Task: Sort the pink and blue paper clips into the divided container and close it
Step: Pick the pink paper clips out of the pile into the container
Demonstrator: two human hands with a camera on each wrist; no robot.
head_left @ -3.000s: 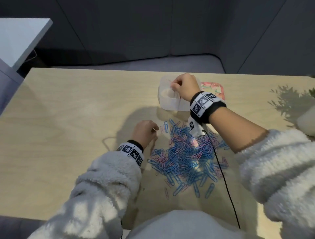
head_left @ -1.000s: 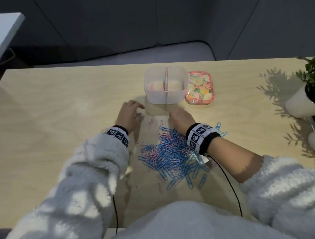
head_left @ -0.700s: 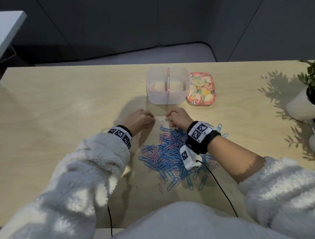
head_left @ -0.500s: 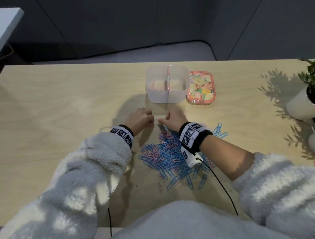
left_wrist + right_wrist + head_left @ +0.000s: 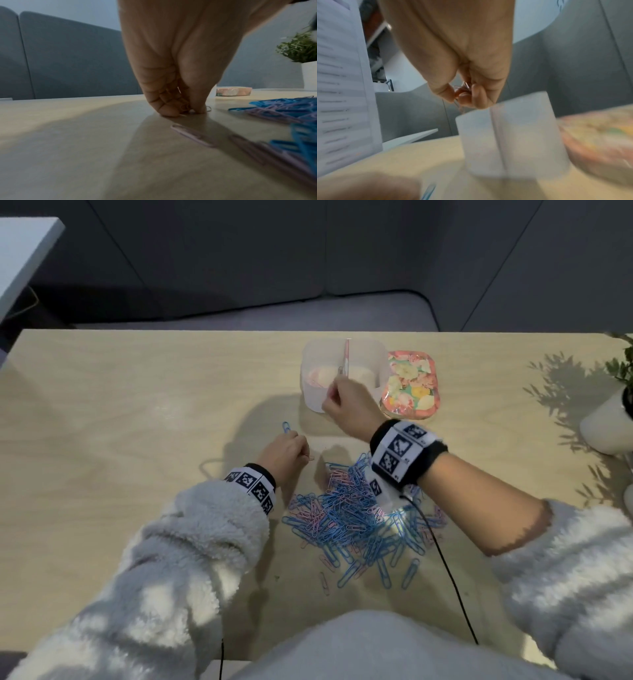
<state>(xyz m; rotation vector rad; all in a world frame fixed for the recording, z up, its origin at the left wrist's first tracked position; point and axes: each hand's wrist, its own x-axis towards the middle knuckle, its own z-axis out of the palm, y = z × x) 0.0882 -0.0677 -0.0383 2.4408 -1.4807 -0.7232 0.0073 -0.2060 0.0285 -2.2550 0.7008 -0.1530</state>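
The translucent divided container [image 5: 310, 392] stands open at the table's far side, with pink clips in its left half. My right hand [image 5: 331, 400] hovers over its near rim and pinches a few pink paper clips [image 5: 462, 92] above the container [image 5: 510, 135]. My left hand [image 5: 301, 454] rests fingertips down on the table, left of the pile, and pinches a pink clip [image 5: 310, 457]; its fingers [image 5: 169, 111] curl against the wood. The mixed pile of blue and pink clips [image 5: 356, 518] lies between my arms. The floral lid [image 5: 411, 386] lies right of the container.
One blue clip [image 5: 286, 427] lies alone beyond my left hand. A loose pink clip [image 5: 188, 133] lies near my left wrist. A white plant pot [image 5: 606, 426] stands at the right edge. A black cable [image 5: 448, 577] runs from my right wrist towards me.
My right hand rose from the far edge of the pile to the container, carrying pink clips. My left hand stayed by the pile's far left corner.
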